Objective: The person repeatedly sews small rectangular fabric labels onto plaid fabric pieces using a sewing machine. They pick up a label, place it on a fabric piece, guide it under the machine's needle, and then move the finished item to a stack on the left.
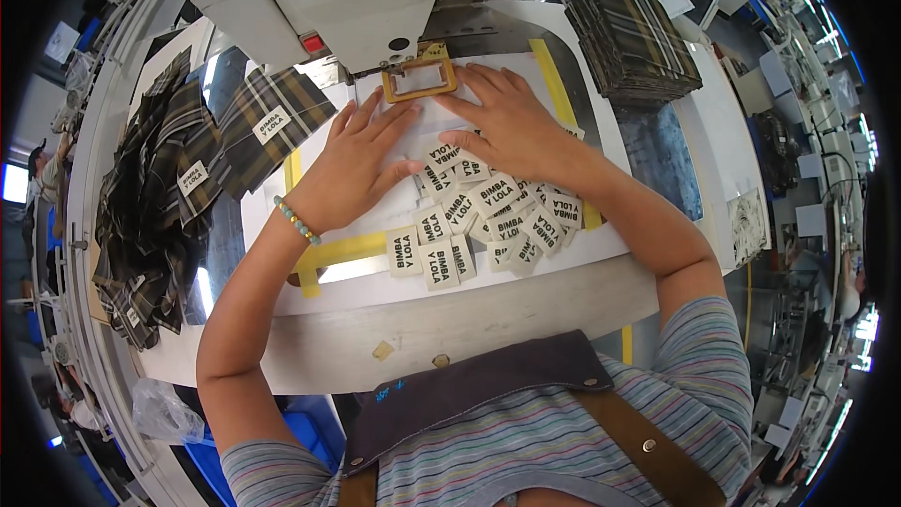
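My left hand (349,169), with a beaded bracelet at the wrist, lies flat with fingers stretched forward. Its fingertips are beside the left edge of a brass-coloured rectangular clamp frame (422,93) under the sewing machine head (347,9). On the frame's other side my right hand (516,127) rests palm down, fingers extended and thumb apart. Neither hand visibly grips anything; what lies under the palms is hidden. A loose pile of small white labels (497,195) with dark print spreads below and between the hands, nearest my right thumb.
Plaid fabric pieces (169,169) are heaped at the left, some bearing white labels. A thick stack of plaid pieces (648,47) stands at the back right. Yellow tape (366,249) borders the white work surface. A clear plastic bag (167,411) hangs near the lower left.
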Action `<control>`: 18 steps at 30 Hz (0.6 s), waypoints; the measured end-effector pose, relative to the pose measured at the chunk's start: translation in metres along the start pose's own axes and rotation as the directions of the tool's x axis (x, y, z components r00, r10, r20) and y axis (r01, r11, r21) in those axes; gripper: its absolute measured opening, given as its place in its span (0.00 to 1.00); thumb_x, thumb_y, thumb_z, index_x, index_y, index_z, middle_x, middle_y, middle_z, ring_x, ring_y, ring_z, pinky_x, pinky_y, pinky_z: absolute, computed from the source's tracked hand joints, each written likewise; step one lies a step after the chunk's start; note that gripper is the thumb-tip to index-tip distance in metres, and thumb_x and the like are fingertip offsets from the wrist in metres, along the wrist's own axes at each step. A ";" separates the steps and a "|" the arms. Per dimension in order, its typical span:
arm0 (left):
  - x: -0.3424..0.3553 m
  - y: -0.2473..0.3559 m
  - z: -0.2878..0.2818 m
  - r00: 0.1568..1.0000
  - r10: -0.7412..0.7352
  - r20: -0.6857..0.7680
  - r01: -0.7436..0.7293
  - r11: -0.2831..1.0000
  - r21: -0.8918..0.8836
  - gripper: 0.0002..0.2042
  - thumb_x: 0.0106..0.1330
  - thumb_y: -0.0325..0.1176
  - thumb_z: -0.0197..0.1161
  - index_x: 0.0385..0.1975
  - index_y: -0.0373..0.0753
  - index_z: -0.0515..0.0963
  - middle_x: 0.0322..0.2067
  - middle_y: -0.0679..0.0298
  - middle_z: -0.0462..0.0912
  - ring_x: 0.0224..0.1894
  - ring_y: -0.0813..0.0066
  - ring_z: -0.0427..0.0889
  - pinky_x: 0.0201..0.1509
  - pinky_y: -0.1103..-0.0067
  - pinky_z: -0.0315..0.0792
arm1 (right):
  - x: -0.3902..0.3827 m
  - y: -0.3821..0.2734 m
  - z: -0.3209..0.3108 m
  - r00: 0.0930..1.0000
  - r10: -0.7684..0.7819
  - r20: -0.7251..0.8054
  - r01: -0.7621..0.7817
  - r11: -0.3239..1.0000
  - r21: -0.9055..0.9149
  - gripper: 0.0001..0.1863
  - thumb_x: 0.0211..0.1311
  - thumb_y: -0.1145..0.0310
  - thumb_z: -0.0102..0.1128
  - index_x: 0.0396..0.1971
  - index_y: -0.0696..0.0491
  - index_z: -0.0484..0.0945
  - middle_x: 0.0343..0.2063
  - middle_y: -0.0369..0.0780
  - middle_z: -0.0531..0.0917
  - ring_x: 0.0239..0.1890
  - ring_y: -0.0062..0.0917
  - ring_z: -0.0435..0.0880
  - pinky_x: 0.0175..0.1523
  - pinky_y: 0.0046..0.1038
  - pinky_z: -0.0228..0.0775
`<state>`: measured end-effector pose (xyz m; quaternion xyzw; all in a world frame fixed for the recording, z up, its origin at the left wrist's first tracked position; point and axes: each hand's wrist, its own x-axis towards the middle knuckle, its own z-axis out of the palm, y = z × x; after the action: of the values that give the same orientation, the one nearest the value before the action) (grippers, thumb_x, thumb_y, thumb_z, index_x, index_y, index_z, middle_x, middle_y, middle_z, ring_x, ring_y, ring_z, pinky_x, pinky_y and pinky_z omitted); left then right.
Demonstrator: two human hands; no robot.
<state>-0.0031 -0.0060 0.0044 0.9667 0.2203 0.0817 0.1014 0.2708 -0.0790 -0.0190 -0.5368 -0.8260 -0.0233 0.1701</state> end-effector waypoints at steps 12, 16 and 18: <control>0.011 -0.003 0.008 0.999 -0.021 0.042 0.021 1.000 0.019 0.39 0.81 0.60 0.52 0.80 0.35 0.59 0.80 0.45 0.58 0.85 0.44 0.47 0.86 0.49 0.40 | -0.001 -0.006 -0.004 1.000 -0.001 -0.019 0.001 1.000 -0.009 0.29 0.80 0.48 0.57 0.70 0.52 0.77 0.73 0.52 0.71 0.77 0.49 0.64 0.79 0.51 0.54; 0.011 -0.003 0.007 1.000 -0.010 0.012 0.010 1.000 -0.014 0.39 0.82 0.59 0.50 0.80 0.35 0.59 0.80 0.45 0.58 0.85 0.45 0.47 0.86 0.50 0.39 | 0.000 0.007 -0.046 0.999 0.034 0.022 -0.034 0.999 0.026 0.26 0.79 0.48 0.58 0.60 0.54 0.86 0.69 0.49 0.78 0.74 0.45 0.70 0.77 0.48 0.61; 0.008 0.002 -0.001 0.999 -0.018 0.045 0.020 0.999 -0.041 0.37 0.82 0.58 0.49 0.81 0.37 0.59 0.81 0.48 0.58 0.85 0.46 0.47 0.87 0.51 0.39 | -0.006 0.014 -0.079 0.984 0.162 -0.081 -0.160 0.987 0.025 0.20 0.75 0.52 0.62 0.51 0.53 0.89 0.63 0.43 0.84 0.66 0.40 0.79 0.69 0.41 0.72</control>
<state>0.0045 -0.0040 0.0065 0.9638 0.2256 0.0637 0.1272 0.3055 -0.0963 0.0516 -0.5988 -0.7724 -0.0241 0.2105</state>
